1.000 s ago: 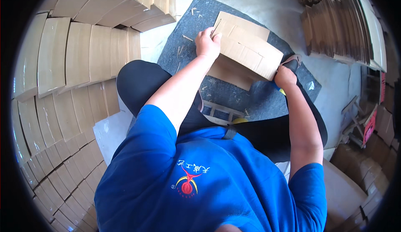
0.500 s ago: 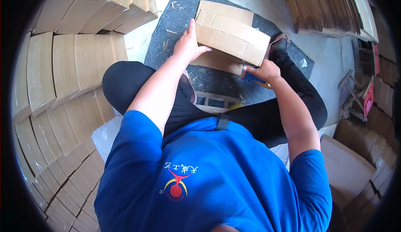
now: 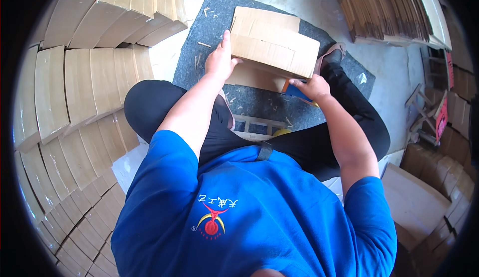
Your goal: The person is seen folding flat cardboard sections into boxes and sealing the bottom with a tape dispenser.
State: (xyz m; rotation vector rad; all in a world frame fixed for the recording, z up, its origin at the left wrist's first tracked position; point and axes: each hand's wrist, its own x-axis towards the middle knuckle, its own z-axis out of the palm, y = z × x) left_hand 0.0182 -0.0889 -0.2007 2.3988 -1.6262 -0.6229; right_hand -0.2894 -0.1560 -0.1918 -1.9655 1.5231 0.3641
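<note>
A brown cardboard box is between my two hands over a dark grey mat. My left hand grips its left end, fingers along the side and thumb at the near lower edge. At the near right corner my right hand is closed on the box, thumb in front and fingers partly hidden. Below the box's near side, a flat cardboard piece shows; whether it is a flap or a separate sheet I cannot tell. A blue and orange object sits partly hidden beside my right hand.
Stacked cardboard boxes rise along the left. Flattened cardboard stands in a pile at the far right, with a folding stool nearer. My bent legs flank the mat. Near my lap lie a pale slatted frame and scattered scraps.
Both hands keep their hold on the box. The box has shifted slightly left and toward me relative to the mat, and more of the blue and orange object shows.
</note>
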